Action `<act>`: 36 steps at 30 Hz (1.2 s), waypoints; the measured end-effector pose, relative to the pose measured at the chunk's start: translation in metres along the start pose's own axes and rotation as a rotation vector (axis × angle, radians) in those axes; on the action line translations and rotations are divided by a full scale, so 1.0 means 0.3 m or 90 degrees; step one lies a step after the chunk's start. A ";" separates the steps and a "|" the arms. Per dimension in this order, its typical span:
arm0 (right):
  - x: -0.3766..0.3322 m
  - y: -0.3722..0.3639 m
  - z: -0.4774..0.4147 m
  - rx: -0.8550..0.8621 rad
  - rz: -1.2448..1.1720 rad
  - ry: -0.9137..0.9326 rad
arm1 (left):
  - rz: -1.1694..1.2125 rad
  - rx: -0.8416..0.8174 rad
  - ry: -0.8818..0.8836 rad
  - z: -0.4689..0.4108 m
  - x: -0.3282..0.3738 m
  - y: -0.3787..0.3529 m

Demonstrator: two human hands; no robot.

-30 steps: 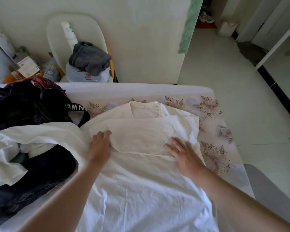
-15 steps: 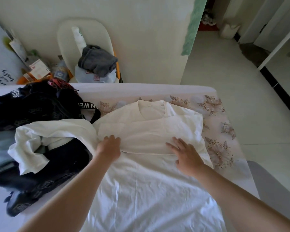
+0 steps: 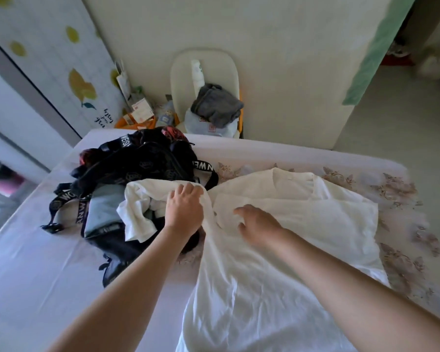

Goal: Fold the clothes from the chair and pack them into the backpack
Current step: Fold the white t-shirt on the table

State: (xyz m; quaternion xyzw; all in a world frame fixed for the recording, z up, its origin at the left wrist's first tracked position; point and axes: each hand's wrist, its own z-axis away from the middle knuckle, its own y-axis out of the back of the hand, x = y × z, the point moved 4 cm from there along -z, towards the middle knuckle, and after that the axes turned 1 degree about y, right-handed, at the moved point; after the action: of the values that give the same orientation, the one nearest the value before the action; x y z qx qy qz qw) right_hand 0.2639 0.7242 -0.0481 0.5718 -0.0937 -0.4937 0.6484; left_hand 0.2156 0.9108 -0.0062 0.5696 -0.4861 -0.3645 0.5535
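A white T-shirt (image 3: 302, 219) lies spread on the bed, its right sleeve folded across the chest. Its left sleeve (image 3: 142, 196) drapes over the open black backpack (image 3: 142, 163), which lies to the shirt's left. My left hand (image 3: 183, 207) rests on that sleeve at the shoulder, fingers curled over the fabric. On the shirt's chest just right of it, my right hand (image 3: 258, 223) lies with loosely bent fingers. Beyond the bed, the white chair (image 3: 203, 67) holds a grey garment (image 3: 216, 105) on top of a pale blue one (image 3: 201, 125).
The bed has a white sheet (image 3: 36, 262) with a floral cloth (image 3: 396, 194) under the shirt. Boxes and bottles (image 3: 142, 113) crowd the floor left of the chair. A wall stands behind it, with tiled floor (image 3: 404, 118) to the right.
The view swung left and pulled back. My left hand slid left from the shirt's chest onto the sleeve over the backpack. My right hand followed it to the left across the chest.
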 end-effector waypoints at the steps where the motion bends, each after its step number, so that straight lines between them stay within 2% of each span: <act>1: -0.067 0.006 -0.033 -0.001 -0.016 0.008 | -0.006 0.031 0.019 0.001 -0.066 0.018; 4: -0.248 0.002 -0.134 0.003 -0.050 0.025 | -0.030 0.072 0.102 0.011 -0.280 0.062; 8: -0.450 -0.020 -0.243 0.053 -0.055 0.033 | -0.058 -0.068 0.230 0.035 -0.519 0.078; 10: -0.541 -0.048 -0.293 0.069 -0.042 0.043 | -0.022 -0.105 0.226 0.032 -0.596 0.082; 13: -0.650 -0.083 -0.350 0.124 0.035 0.043 | 0.042 -0.082 0.146 0.005 -0.653 0.122; 15: -0.719 -0.066 -0.375 0.191 0.076 0.085 | 0.074 -0.040 0.048 -0.031 -0.651 0.169; 17: -0.778 -0.025 -0.389 0.255 0.028 0.149 | 0.085 0.018 -0.073 -0.072 -0.626 0.232; 19: -0.789 0.043 -0.386 0.320 -0.044 0.134 | 0.114 0.093 -0.184 -0.112 -0.579 0.294; 21: -0.738 0.116 -0.365 0.387 -0.049 0.070 | 0.168 0.173 -0.258 -0.147 -0.509 0.343; 24: -0.585 0.211 -0.288 0.419 -0.077 0.011 | 0.201 0.255 -0.313 -0.190 -0.359 0.369; 26: -0.444 0.254 -0.209 0.423 -0.198 -0.070 | 0.201 0.274 -0.317 -0.209 -0.239 0.354; 28: -0.285 0.287 -0.109 0.482 -0.305 -0.190 | 0.206 0.258 -0.300 -0.211 -0.117 0.321; 30: -0.105 0.282 0.000 0.535 -0.361 -0.323 | 0.214 0.214 -0.275 -0.183 -0.013 0.243; 32: 0.079 0.233 0.098 0.524 -0.348 -0.469 | 0.213 0.115 -0.264 -0.131 0.071 0.128; 34: 0.235 0.129 0.174 0.409 -0.322 -0.609 | 0.194 -0.032 -0.250 -0.078 0.124 -0.011; 36: 0.343 0.017 0.244 0.287 -0.312 -0.694 | 0.153 -0.182 -0.233 -0.025 0.164 -0.154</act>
State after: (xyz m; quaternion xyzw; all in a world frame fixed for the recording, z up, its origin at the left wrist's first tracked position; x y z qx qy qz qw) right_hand 0.2674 0.5991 -0.0653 0.3657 -0.3787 -0.8158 0.2395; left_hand 0.2426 0.8618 -0.0448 0.3480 -0.5859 -0.4581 0.5707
